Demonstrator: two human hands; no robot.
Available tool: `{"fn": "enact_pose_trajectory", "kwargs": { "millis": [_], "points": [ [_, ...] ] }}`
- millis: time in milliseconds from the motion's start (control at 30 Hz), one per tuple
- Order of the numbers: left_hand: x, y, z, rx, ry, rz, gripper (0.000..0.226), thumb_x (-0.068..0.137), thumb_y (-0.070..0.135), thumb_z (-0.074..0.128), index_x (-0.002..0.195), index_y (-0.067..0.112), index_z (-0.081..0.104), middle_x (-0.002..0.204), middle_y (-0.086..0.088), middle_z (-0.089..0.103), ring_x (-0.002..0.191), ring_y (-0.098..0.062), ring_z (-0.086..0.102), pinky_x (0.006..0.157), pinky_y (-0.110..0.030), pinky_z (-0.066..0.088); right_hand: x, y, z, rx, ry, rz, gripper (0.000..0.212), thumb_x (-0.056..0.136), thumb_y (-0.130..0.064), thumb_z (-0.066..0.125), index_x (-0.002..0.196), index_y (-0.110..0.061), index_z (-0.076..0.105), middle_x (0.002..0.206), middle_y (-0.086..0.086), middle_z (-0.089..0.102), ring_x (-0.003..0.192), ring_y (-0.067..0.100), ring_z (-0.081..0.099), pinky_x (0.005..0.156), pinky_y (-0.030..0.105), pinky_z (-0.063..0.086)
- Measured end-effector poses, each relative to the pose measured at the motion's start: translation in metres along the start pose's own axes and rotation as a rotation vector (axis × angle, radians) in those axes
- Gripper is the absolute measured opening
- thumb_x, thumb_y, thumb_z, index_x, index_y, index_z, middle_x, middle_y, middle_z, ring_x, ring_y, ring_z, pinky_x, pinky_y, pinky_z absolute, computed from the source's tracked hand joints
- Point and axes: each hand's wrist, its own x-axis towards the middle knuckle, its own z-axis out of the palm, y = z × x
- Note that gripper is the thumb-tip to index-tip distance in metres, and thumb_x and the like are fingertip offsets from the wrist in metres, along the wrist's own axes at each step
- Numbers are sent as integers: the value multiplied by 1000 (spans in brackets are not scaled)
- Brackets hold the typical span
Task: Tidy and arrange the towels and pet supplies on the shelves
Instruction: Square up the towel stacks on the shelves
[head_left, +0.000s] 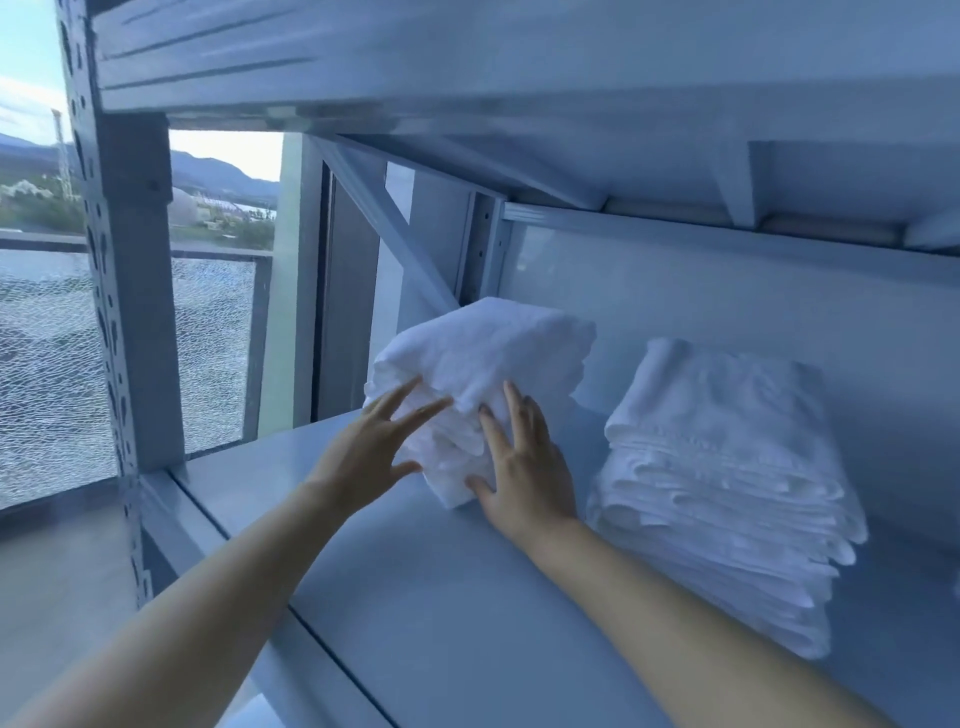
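Pale grey-blue metal shelving fills the head view, standing beside a window through which low hills (218, 171) show under a bright sky. Below them runs a glass balustrade panel (47, 364) covered in a fine crackle pattern. On the left, the upright post (124, 312) of the rack is painted steel, punched along its edge with a row of dark keyhole slots. A flat diagonal brace (384, 228) slants down behind it towards the back corner. The shelf (415, 597) is a smooth, matt sheet with a narrow seam along its front rail, and the upper shelf (519, 78) overhead shows ribbed stiffeners on its underside. A plain, smooth back panel (727, 291) closes the bay behind the linen. Two lots of white terry towels rest on the shelf. The loose towel bundle (493, 343) sits near the back left; it is soft and rumpled, its folds uneven and its top rounded. The towel stack (727, 467) stands just beside it to the right, squarer and taller, with many folded layers whose looped edges face forward. Both bare forearms reach in from the bottom of the view. The left hand (363, 457) has its fingers straight and spread, the tips at the bundle's front left face; motion blur hides whether they press it. The right hand (524, 467) lies flat against the bundle's front, fingers straight and fanned upward, thumb at the lower corner.
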Motion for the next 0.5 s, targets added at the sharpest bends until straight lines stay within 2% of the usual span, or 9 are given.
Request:
{"fn": "enact_pose_trajectory", "kwargs": {
  "millis": [167,300,367,500],
  "points": [
    [6,5,13,-82,-7,-74,97,72,24,79,141,42,13,156,-1,16,120,-32,51,83,-44,51,0,-1,6,-11,26,-63,79,86,-26,61,148,-16,14,157,2,2,143,28,4,104,43,34],
    [22,5,16,-117,-30,-114,88,70,21,80,141,39,32,154,-2,21,121,-31,51,86,-40,48,3,5,10,-24,17,-60,80,86,-21,61,149,-22,12,156,4,9,143,32,8,99,45,38],
    [33,7,20,-145,-64,-134,84,72,22,79,141,37,33,155,-3,19,126,-30,45,92,-38,45,7,10,13,-55,-11,-24,78,89,-21,57,149,-22,8,157,2,3,143,30,2,99,43,37],
    [54,18,34,-164,-170,-134,81,80,25,72,144,38,24,158,-3,5,136,-27,33,103,-37,37,19,24,16,-167,-61,71,77,92,-21,53,149,-20,0,156,1,-6,143,28,-3,102,36,35]
  ]
}}
